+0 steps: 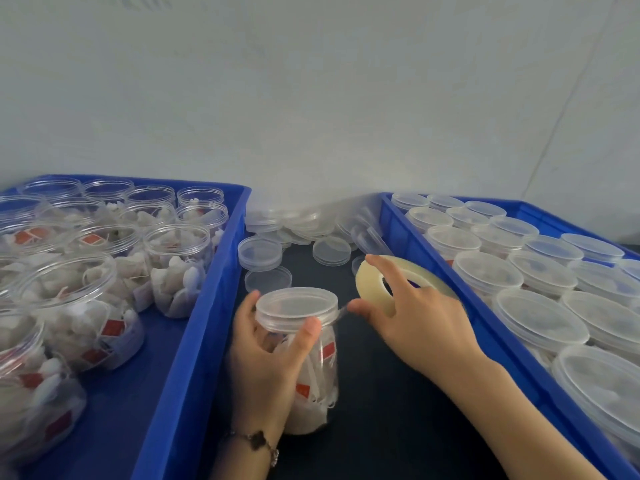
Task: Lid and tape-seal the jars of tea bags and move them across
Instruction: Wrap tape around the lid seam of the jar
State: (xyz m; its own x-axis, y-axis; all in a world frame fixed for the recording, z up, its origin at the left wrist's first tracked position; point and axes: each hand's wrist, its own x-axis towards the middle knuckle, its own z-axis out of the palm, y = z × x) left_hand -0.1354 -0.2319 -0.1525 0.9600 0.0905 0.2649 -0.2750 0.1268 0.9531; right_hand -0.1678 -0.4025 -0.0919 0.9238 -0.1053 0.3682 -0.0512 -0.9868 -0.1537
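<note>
From the head camera we look down on a dark tabletop set between two blue crates. In the middle stands a clear plastic jar packed with white tea bags bearing red tags, and a translucent lid sits on its mouth. Our left hand wraps the jar from the left side, its fingers curled round the neck just under the lid, the thumb up against the lid's rim. A dark beaded bracelet circles that wrist.

Our right hand holds a roll of clear tape just to the right of the jar, one finger through the core and the others curled over the roll. A thin strip of tape runs from the roll across to the lid's edge.

Behind the jar, loose lids lie heaped and scattered on the tabletop, several of them stacked.

The left crate holds open jars filled with tea bags, none of them lidded. The right crate holds rows of lidded jars standing close together, touching one another. A pale wall rises behind everything.
</note>
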